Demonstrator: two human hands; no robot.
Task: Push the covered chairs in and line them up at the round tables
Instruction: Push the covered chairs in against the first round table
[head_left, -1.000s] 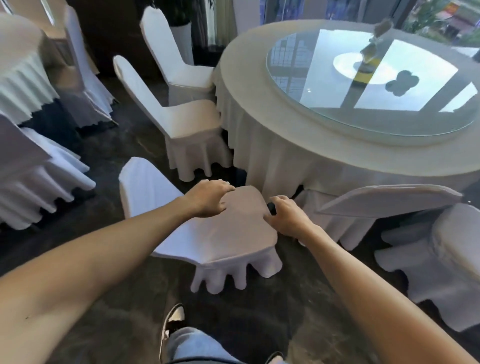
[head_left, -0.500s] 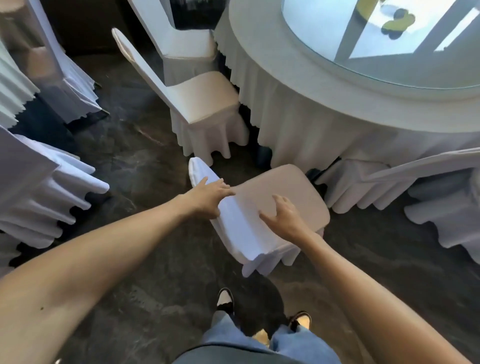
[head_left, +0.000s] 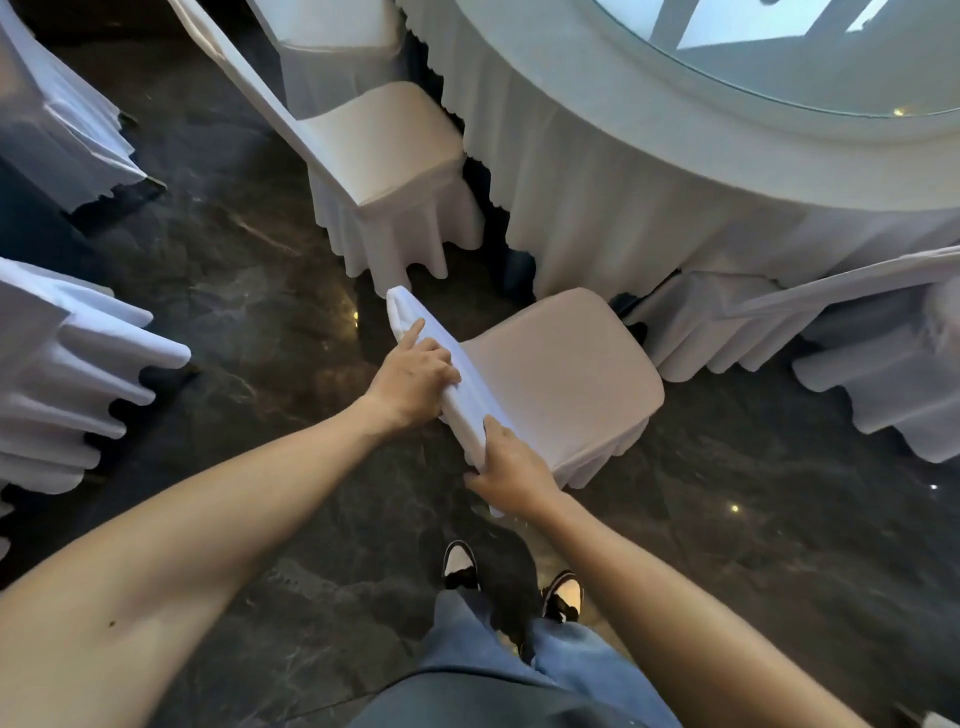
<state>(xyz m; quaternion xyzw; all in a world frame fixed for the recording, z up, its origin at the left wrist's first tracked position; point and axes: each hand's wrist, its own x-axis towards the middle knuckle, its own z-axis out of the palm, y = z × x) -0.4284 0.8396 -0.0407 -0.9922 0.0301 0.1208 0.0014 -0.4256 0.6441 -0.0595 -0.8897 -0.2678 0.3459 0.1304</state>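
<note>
A white covered chair (head_left: 556, 374) stands in front of me, its seat pointing at the round table (head_left: 649, 130) with a white skirted cloth. My left hand (head_left: 415, 379) grips the top edge of the chair's backrest near its left end. My right hand (head_left: 511, 467) holds the same top edge at its right end. The seat's front edge lies close to the tablecloth. A second covered chair (head_left: 384, 150) stands to the left, seat toward the table.
Another covered chair (head_left: 857, 332) sits at the right by the table. More covered chairs (head_left: 62, 364) of a neighbouring table crowd the left edge. The floor (head_left: 249, 291) is dark polished stone. My feet (head_left: 514, 577) stand just behind the chair.
My hands moved from the chair's seat to the top of its backrest. The chair turned so its seat faces the table and stands nearer the cloth. My view tilted down.
</note>
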